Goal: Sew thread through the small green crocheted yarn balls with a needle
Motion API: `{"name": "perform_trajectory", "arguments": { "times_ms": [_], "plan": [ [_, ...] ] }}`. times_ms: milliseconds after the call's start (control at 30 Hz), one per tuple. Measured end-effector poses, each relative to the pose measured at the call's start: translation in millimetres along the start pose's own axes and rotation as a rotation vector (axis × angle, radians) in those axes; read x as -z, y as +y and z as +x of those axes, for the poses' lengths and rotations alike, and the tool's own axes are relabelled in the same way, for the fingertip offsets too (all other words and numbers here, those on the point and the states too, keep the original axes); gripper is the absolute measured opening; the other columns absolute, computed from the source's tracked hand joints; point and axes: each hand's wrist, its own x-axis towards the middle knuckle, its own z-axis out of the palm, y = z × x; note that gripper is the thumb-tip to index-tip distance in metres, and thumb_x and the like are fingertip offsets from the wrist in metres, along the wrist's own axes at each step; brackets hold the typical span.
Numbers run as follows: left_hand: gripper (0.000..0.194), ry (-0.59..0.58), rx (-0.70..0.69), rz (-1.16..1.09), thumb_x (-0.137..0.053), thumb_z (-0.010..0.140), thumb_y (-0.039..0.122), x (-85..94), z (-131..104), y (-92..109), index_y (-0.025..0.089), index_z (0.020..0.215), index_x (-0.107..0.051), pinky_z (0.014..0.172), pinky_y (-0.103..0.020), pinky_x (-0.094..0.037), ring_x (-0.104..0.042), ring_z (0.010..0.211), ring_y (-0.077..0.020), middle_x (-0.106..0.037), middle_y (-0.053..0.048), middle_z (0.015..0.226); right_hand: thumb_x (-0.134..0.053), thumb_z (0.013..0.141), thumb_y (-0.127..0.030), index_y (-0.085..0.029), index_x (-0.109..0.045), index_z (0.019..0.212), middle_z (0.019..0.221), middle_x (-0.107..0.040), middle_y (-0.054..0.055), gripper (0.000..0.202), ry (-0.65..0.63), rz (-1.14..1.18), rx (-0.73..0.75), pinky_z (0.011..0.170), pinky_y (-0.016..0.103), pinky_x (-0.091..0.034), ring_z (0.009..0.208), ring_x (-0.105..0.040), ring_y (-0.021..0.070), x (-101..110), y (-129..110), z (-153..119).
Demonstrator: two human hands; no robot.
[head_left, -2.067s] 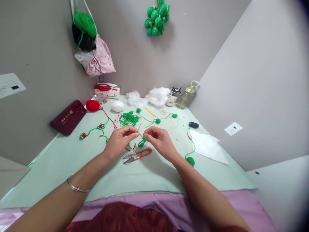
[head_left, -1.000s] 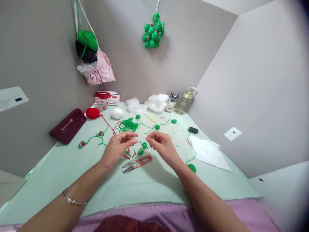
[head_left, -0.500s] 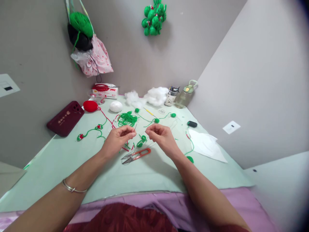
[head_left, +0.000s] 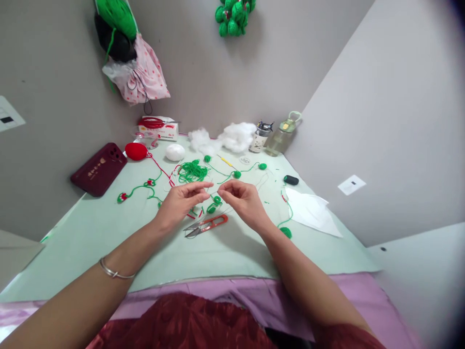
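My left hand (head_left: 181, 202) is over the middle of the table, its index finger stretched out and apart from the thumb. No needle shows between them. Facing it, my right hand (head_left: 241, 198) pinches thumb and forefinger together, on something too fine to make out. Below and between the hands lie a small green crocheted piece (head_left: 211, 208) and orange-handled thread snips (head_left: 207, 225), blades pointing left. Thin dark thread trails round the snips. Short red and green yarn scraps (head_left: 192, 214) lie beside my left hand.
Behind the hands are tangled green yarn (head_left: 193, 170), a red yarn ball (head_left: 136, 151), a white ball (head_left: 175, 152), stuffing (head_left: 238, 137) and a yellow-handled hook (head_left: 225, 160). A phone (head_left: 98, 169) lies left; a bottle (head_left: 282, 138), black thread spool (head_left: 291, 180) and white sheets (head_left: 308, 211) are right.
The needle that stood in my left fingertips is no longer visible there, and those fingers have spread apart. My hands are slightly closer together. The whole view has tilted down a little.
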Motion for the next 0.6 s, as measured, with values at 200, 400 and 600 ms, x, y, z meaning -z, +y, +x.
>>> {"name": "perform_trajectory", "arguments": {
  "times_ms": [200, 400, 600],
  "plan": [
    [0.026, -0.03, 0.008, 0.03, -0.079, 0.071, 0.044, -6.7, -2.0, -0.6, 0.02, 0.081, -0.078, 0.068, -0.029, -0.046, -0.057, 0.072, -0.0168, -0.07, -0.003, 0.079, -0.067, 0.084, -0.034, -0.017, -0.068, 0.078, 0.064, -0.054, -0.002, 0.018, -0.027, -0.039, 0.009, 0.057, 0.027, -0.033, 0.06, -0.043, 0.0104, -2.5, 1.2, -1.1],
    [0.023, 0.001, 0.012, 0.028, -0.079, 0.073, 0.044, 1.4, 2.0, -1.9, 0.021, 0.079, -0.076, 0.069, -0.029, -0.043, -0.054, 0.071, -0.0148, -0.069, -0.001, 0.081, -0.069, 0.083, -0.027, -0.019, -0.07, 0.076, 0.08, -0.06, 0.001, 0.01, 0.102, -0.149, 0.138, 0.063, 0.028, -0.038, 0.066, -0.045, 0.0113, 6.3, -1.3, 2.7],
    [0.02, -0.064, -0.013, 0.038, -0.076, 0.078, 0.041, 2.5, 2.6, -1.4, 0.022, 0.076, -0.074, 0.074, -0.03, -0.041, -0.053, 0.074, -0.0145, -0.067, 0.0, 0.08, -0.07, 0.083, -0.026, -0.021, -0.066, 0.072, 0.116, -0.069, 0.005, 0.013, 0.021, 0.029, 0.176, 0.085, 0.031, -0.046, 0.113, -0.059, 0.0201, 4.9, -3.1, 0.5]
  ]
}}
